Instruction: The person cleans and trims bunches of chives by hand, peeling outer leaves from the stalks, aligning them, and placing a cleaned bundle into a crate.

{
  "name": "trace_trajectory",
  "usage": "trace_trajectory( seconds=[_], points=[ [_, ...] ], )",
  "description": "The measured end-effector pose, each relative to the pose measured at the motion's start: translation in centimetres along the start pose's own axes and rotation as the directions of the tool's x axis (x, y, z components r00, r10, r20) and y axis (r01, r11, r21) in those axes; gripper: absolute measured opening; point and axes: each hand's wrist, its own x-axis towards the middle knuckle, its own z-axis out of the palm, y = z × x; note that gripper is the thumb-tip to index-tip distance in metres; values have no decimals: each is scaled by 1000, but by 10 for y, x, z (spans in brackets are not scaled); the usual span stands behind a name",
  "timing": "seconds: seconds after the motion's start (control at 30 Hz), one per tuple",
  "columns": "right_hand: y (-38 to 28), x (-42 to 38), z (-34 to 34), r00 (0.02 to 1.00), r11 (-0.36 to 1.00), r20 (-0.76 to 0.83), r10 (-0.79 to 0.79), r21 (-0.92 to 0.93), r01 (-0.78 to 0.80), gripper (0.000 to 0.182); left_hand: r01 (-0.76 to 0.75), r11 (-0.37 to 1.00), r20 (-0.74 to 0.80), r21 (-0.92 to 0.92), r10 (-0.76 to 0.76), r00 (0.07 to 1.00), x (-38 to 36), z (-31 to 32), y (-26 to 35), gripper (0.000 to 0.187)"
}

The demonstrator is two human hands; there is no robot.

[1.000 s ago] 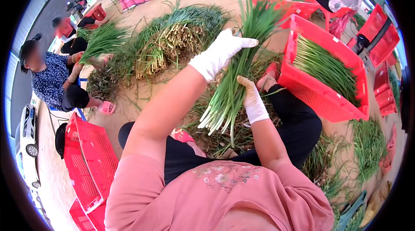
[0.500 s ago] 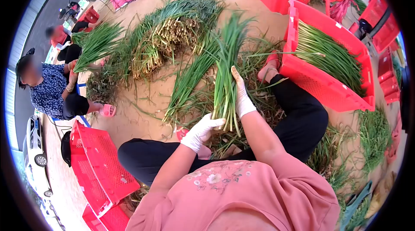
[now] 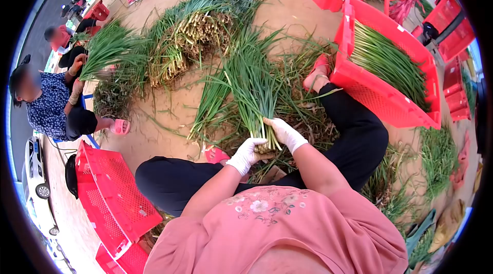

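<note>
A bunch of green chives lies between my hands, its leaves pointing away from me and its pale stem ends toward my lap. My left hand, in a white glove, is closed around the lower left of the stem ends, with its fingers partly hidden under them. From the right, my right hand, also gloved in white, grips the stems a little higher, thumb on top. More loose chives lie on the ground just left of the bunch. Beneath my hands are scattered trimmings.
A large heap of chives lies ahead. At right stands a red crate filled with cleaned chives; another red crate is at left. A co-worker sits at left holding a bunch. My feet rest among the trimmings.
The bunch has come down from upright to lying outward, its leaf tips spreading to the left. My right hand has moved down the stems toward my left hand.
</note>
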Motion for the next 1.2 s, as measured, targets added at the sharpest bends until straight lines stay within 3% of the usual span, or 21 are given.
trace_trajectory(
  seconds=[0.03,0.07,0.1,0.17,0.23,0.27,0.3,0.37,0.43,0.5,0.53,0.57,0.63,0.67,0.73,0.77,0.8,0.83,0.87,1.1,1.2],
  points=[
    [6,1,5,998,996,-58,11,90,-6,35,-34,998,41,-56,37,998,-2,8,-1,29],
    [15,3,13,976,990,-166,-137,-50,131,40,-56,998,11,-12,56,998,1,6,-3,28],
    [37,35,-2,932,912,-269,-242,-390,125,49,-76,997,-19,31,77,997,7,-2,-6,26],
    [18,19,2,960,731,-256,-112,-676,-95,58,-69,998,-18,1,69,997,26,-31,-6,24],
    [9,8,9,855,700,-362,-372,-714,2,72,-24,1000,4,-10,24,1000,20,-31,0,22],
    [3,5,7,787,510,-356,-504,-858,-61,78,-42,999,-25,17,42,999,14,-24,0,21],
    [-13,-15,20,715,298,-309,-627,-943,-145,85,-47,999,-28,10,47,998,11,-23,-1,21],
    [-32,-28,23,818,67,34,-575,-994,88,86,-97,991,-32,87,100,995,8,-22,-1,22],
    [-39,-41,39,817,-178,204,-539,-976,126,76,-124,985,-55,117,131,990,0,-15,-1,27],
    [-36,-39,44,865,-250,279,-416,-950,186,58,-250,942,-102,225,278,955,-6,-10,1,31],
    [-38,-44,50,842,-228,296,-451,-950,212,32,-254,941,-125,223,286,950,-9,-8,1,35],
    [-36,-39,48,841,-229,300,-450,-949,216,32,-257,940,-126,223,290,949,-12,-6,1,35],
    [-32,-20,38,878,-39,272,-394,-959,280,16,-289,894,-135,342,351,926,-19,1,2,35],
    [-29,-12,32,801,4,314,-510,-930,368,9,-291,894,-137,342,354,925,-19,0,2,35],
    [-59,-19,41,879,624,19,-477,-697,353,9,-271,878,-111,394,339,934,-16,-5,4,34],
    [-79,-19,33,879,796,-29,-476,-439,416,6,-275,879,-111,390,341,933,-16,-5,4,34],
    [-104,-28,28,842,836,39,-538,-103,539,4,-234,890,-120,392,302,946,-16,-6,5,34],
    [-127,-33,26,806,793,-91,-585,146,592,4,-191,899,-129,393,260,957,-16,-7,6,34],
    [-148,-42,19,744,710,-72,-665,250,659,4,-191,900,-129,391,260,957,-15,-10,7,34],
    [-216,-97,-22,183,83,-415,-891,248,965,3,-202,904,-105,377,258,960,-21,-9,16,37],
    [-246,-106,-58,93,-25,-500,-861,225,974,12,-176,906,-170,384,257,951,-21,-16,20,36]
  ],
)
